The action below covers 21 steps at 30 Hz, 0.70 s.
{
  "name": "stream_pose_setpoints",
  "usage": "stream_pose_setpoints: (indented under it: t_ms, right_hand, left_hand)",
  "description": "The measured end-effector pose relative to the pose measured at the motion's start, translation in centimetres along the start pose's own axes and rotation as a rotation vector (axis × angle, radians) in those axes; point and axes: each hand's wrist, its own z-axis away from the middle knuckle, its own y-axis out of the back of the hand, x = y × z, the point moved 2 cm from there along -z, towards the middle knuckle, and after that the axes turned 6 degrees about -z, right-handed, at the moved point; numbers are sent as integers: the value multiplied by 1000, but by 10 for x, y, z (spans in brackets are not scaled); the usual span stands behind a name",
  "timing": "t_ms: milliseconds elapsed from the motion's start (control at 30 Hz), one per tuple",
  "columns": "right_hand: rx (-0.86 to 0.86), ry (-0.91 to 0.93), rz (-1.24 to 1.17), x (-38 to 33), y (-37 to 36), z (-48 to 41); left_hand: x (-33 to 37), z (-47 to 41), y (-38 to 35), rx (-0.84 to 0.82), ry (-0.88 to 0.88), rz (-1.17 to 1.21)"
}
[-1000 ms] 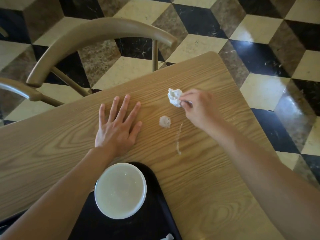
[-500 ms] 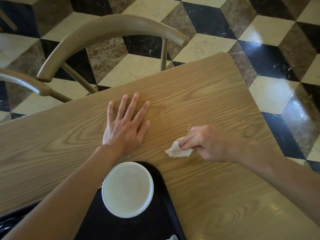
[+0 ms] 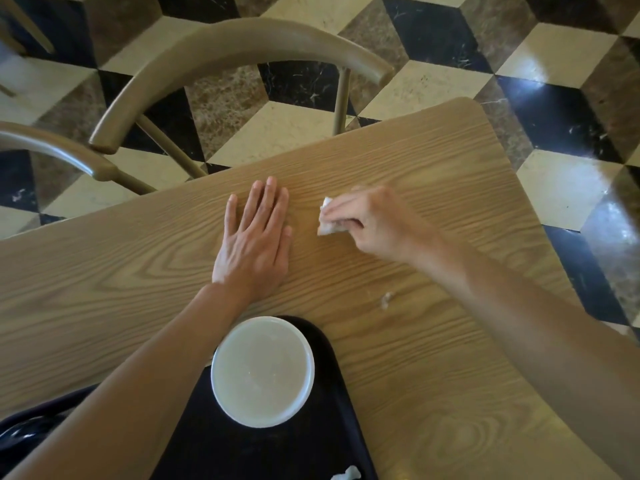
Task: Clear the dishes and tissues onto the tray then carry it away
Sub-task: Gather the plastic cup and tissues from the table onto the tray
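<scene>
We saw the floor (image 3: 284, 129) as glossy stone in a cube pattern of cream, brown and black tiles. On it stood the table (image 3: 450, 358), a wood-grain laminate top with a rounded far corner, its long edge running from lower left to upper right. Beyond the far edge sat a chair (image 3: 242, 43), its curved back rail smooth and tan.

The tray (image 3: 329, 393) was black, matte plastic with a rounded corner, lying on the table toward us from the grip. A round white bowl (image 3: 262, 371) with a thick smooth rim stood upright in the tray's far corner.

Our left hand (image 3: 254, 244) lay flat on the table, palm down, fingers stretched out and close together, pointing away from us; it held nothing. It sat just left of the grip.

Our right hand (image 3: 370, 223) was closed on the tissue (image 3: 327, 228), fingertips pressing it to the table, the knuckles blurred. The tissue was a crumpled white wad, soft and creased, its long axis running roughly near to far, poking out at the hand's left side.

A small pale scrap (image 3: 386, 299) lay on the table nearer us than the grip. Another crumpled white piece (image 3: 348, 474) rested on the tray, well apart from the grip.
</scene>
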Motion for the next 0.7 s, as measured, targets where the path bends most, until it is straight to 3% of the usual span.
stream_pose_setpoints:
  t_ms: [100,233,300,433,567,633,700]
  right_hand:
    - [-206,38,-45,-14,0,37]
    - [-435,-64,-72,-15,13,85]
    - [-317,-151,-120,-8,28,94]
    - [198,-347,-97,32,70,72]
    - [296,-421,-7,68,63,27]
    - [294,-368,21,60,46,17]
    - [184,-241,-4,39,32,23]
  left_hand:
    - [0,-1,0,-7,2,-4]
    - [0,0,0,2,6,-15]
    - [1,0,0,0,2,-20]
    - [0,-1,-1,-3,1,-35]
    - [0,-1,-1,-3,2,-43]
    - [0,0,-1,-1,5,-47]
    - [0,0,-1,-2,4,-51]
